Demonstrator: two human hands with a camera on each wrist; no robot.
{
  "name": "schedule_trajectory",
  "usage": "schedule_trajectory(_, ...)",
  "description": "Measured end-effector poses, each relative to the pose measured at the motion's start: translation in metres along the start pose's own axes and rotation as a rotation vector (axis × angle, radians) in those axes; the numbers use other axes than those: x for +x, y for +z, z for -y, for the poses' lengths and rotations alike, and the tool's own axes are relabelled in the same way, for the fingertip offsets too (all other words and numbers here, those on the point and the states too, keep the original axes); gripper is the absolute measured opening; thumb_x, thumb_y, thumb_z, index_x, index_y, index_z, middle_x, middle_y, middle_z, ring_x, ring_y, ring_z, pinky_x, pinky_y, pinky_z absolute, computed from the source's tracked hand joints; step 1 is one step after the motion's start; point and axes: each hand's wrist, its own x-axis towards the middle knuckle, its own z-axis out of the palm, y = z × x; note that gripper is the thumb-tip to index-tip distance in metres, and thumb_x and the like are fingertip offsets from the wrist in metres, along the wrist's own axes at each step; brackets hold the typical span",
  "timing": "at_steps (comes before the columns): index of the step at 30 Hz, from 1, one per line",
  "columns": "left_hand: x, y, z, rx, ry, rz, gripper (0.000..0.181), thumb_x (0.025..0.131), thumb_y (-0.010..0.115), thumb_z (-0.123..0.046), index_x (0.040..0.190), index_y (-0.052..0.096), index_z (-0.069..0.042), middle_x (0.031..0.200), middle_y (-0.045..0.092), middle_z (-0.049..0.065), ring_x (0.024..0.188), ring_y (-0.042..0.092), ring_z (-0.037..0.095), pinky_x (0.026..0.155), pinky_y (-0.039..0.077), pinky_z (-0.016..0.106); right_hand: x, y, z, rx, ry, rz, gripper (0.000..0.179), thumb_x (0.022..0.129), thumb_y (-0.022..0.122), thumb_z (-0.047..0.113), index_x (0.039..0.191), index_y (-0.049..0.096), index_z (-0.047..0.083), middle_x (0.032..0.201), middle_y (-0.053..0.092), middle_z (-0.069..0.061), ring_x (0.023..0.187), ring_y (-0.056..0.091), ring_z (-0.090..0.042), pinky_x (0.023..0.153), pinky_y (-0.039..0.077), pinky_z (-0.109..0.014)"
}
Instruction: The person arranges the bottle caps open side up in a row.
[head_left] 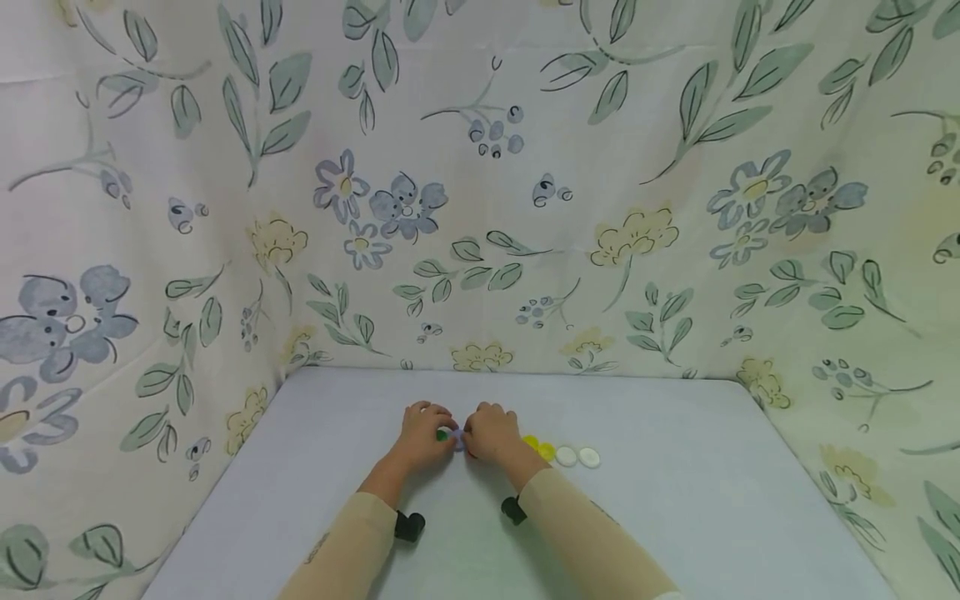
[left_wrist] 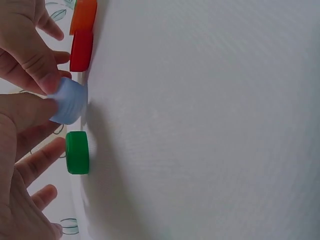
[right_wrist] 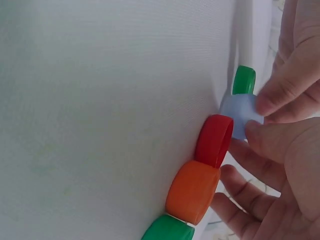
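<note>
A light blue bottle cap (left_wrist: 71, 101) is held between both hands, just above or on the white table. My left hand (head_left: 424, 435) pinches it from one side, thumb on its face. From the other side my right hand (head_left: 492, 432) pinches it too, thumb close to the left thumb. A green cap (left_wrist: 77, 153) stands on the left side of the blue one, near the left fingers. On the right side come a red cap (right_wrist: 214, 141), an orange cap (right_wrist: 193, 192) and another green cap (right_wrist: 169, 230), partly cut off by the frame.
Yellow caps (head_left: 546, 452) and two white caps (head_left: 566, 456) continue the row to the right of the right forearm. The white table (head_left: 675, 500) ends at a floral cloth (head_left: 480, 317) hanging behind and at both sides. Dark wrist cameras (head_left: 410, 527) sit under the sleeves.
</note>
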Motion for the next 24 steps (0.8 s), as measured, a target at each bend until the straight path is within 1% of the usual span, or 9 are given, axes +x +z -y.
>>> schedule_trajectory(3,-0.002,0.000,0.000,-0.017,-0.003,-0.010,0.010,0.093,0.072,-0.017,0.096,0.079,-0.010,0.120,0.065,0.012,0.132,0.040,0.047,0.112,0.019,0.073,0.001,0.002,-0.002,0.025,0.009,0.007,0.018,0.097,0.070,0.031,0.102,0.080,0.016,0.101,0.061,-0.003,0.096,0.055,-0.025,0.092,0.046,-0.054)
schedule_trajectory(7,-0.004,0.001,0.000,-0.028,-0.020,-0.011,0.011,0.095,0.071,-0.019,0.094,0.079,-0.011,0.120,0.065,0.011,0.133,0.040,0.047,0.113,0.021,0.071,0.003,0.006,-0.006,0.039,0.011,0.005,0.017,0.097,0.071,0.032,0.101,0.079,0.017,0.104,0.062,-0.003,0.097,0.054,-0.024,0.094,0.045,-0.054)
schedule_trajectory(10,-0.004,0.001,0.001,-0.046,-0.031,-0.017,0.011,0.096,0.070,-0.019,0.093,0.078,-0.013,0.124,0.064,0.011,0.134,0.038,0.045,0.114,0.023,0.067,0.004,0.008,-0.009,0.050,0.006,-0.013,0.017,0.096,0.071,0.032,0.102,0.079,0.018,0.107,0.062,-0.003,0.098,0.054,-0.024,0.094,0.045,-0.053)
schedule_trajectory(12,-0.005,0.002,0.002,-0.051,-0.018,-0.039,0.011,0.096,0.069,-0.018,0.092,0.078,-0.013,0.124,0.063,0.011,0.133,0.039,0.045,0.113,0.026,0.065,0.004,0.008,-0.010,0.059,-0.002,-0.031,0.016,0.095,0.072,0.032,0.102,0.079,0.019,0.108,0.063,-0.003,0.099,0.055,-0.024,0.093,0.044,-0.051)
schedule_trajectory(14,-0.005,0.002,0.002,-0.046,-0.002,-0.061,0.010,0.096,0.070,-0.017,0.090,0.077,-0.013,0.124,0.063,0.011,0.132,0.040,0.045,0.112,0.029,0.064,0.004,0.007,-0.011,0.064,-0.018,-0.056,0.015,0.094,0.074,0.032,0.102,0.079,0.020,0.107,0.063,-0.003,0.098,0.055,-0.025,0.091,0.045,-0.050)
schedule_trajectory(16,-0.005,0.002,0.003,-0.038,0.003,-0.071,0.012,0.096,0.070,-0.018,0.090,0.078,-0.013,0.123,0.063,0.011,0.131,0.040,0.044,0.111,0.029,0.063,0.004,0.008,-0.013,0.058,-0.041,-0.082,0.015,0.092,0.076,0.032,0.101,0.079,0.021,0.107,0.064,-0.002,0.098,0.057,-0.024,0.089,0.045,-0.049)
schedule_trajectory(19,-0.006,0.002,0.003,-0.041,-0.010,-0.068,0.013,0.097,0.070,-0.021,0.089,0.078,-0.014,0.123,0.063,0.010,0.133,0.039,0.043,0.112,0.029,0.062,0.005,0.010,-0.016,0.053,-0.073,-0.110,0.015,0.089,0.080,0.033,0.100,0.079,0.022,0.106,0.065,-0.001,0.098,0.058,-0.024,0.089,0.045,-0.049)
schedule_trajectory(21,-0.006,0.001,0.003,-0.045,-0.022,-0.063,0.014,0.097,0.070,-0.023,0.089,0.078,-0.015,0.124,0.063,0.010,0.134,0.039,0.042,0.112,0.029,0.062,0.005,0.011,-0.017,0.050,-0.091,-0.122,0.014,0.087,0.081,0.033,0.098,0.079,0.024,0.105,0.065,0.000,0.098,0.058,-0.023,0.089,0.045,-0.049)
schedule_trajectory(24,-0.006,0.000,0.003,-0.044,-0.022,-0.068,0.014,0.096,0.071,-0.024,0.087,0.078,-0.016,0.124,0.064,0.010,0.133,0.040,0.041,0.112,0.029,0.062,0.005,0.009,-0.019,0.054,-0.107,-0.117,0.012,0.085,0.084,0.034,0.093,0.079,0.027,0.104,0.064,0.001,0.097,0.058,-0.022,0.089,0.045,-0.049)
